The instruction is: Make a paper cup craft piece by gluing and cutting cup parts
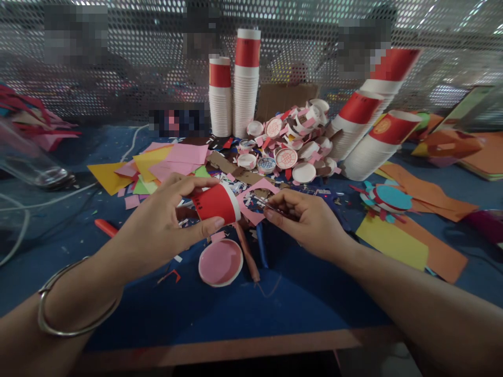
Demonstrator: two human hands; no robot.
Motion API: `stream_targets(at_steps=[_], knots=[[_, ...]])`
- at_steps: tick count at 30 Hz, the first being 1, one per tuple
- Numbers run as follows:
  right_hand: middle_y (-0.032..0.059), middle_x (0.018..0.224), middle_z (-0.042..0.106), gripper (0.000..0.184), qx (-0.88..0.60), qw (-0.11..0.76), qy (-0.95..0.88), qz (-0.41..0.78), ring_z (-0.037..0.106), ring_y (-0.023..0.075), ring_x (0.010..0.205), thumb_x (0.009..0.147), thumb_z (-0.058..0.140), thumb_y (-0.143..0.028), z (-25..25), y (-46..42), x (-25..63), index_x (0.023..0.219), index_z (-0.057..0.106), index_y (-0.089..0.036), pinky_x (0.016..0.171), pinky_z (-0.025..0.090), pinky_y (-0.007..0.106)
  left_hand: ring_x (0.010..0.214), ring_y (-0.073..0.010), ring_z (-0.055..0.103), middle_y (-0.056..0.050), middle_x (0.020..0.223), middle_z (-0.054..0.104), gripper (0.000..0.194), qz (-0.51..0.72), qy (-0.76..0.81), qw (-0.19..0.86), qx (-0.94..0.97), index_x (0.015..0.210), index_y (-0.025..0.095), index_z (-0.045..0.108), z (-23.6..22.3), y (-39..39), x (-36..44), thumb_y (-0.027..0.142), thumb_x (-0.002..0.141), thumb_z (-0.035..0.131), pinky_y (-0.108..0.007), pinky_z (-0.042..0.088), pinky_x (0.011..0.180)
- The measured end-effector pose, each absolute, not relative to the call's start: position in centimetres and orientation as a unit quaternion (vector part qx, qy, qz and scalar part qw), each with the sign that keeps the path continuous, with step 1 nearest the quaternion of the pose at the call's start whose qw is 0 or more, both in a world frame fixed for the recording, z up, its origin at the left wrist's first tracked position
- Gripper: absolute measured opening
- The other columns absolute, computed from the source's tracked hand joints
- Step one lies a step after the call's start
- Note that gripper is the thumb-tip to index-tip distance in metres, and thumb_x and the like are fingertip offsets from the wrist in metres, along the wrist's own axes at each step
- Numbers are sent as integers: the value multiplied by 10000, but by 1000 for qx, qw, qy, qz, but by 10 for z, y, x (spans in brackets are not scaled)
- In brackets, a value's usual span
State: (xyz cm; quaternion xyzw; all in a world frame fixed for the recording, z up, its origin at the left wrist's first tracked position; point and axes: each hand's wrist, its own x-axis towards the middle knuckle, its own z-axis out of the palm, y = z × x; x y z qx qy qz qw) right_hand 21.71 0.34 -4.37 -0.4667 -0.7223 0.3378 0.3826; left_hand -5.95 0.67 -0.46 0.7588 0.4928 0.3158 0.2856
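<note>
We see the left hand (168,209) gripping a red-and-white paper cup (216,203), thumb on the near side, fingers around the far side. Cup is tilted, off the table, white-banded end toward the right hand (306,220). That hand has thumb and fingers pinched on a slim dark item (283,211); mostly covered, we can't tell what it is. The two hands are apart.

Between them we note a cut pink sheet (262,185) over paper scraps. Just below the left hand's thumb: a round pink-faced piece (220,263) lying on the blue table (314,303). Right of that piece, between the hands and nearer us, a brownish stick (248,256) and a blue stick (262,247).

Beyond the left hand, loose colored paper (181,159). Beyond the right hand, a heap of round pieces (286,158), with tilted cup stacks (356,123) to its right. Right of the right hand, a blue-topped round piece (393,197) and a yellow sheet (393,241).
</note>
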Motion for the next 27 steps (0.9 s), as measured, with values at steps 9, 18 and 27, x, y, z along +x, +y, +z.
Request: stream_targets(at_steps=[9,18,27], knots=[[0,781,660,147,-471,378,-717,347,514,99,612,921,682,-320,-42,2,216,928,669,-174,566,386,250,1028,-293,725,-117,1277,709,565,339,444,449,698,1327,227,658,-10,9,-48,422,821,819,-385,624,807],[-16,740,589,194,-465,386,-695,390,447,103,599,927,698,-369,-43,3,217,944,677,-177,535,340,251,1148,-329,675,-115,1247,727,505,352,444,437,699,1287,246,703,-15,12,-43,402,819,809,-475,575,957],[12,844,665,190,-407,403,-688,445,570,131,742,926,716,-360,-41,2,212,919,677,-174,673,449,254,1125,-337,692,-119,1256,730,567,354,459,411,704,1313,246,690,-25,7,-35,434,795,826,-464,599,907]])
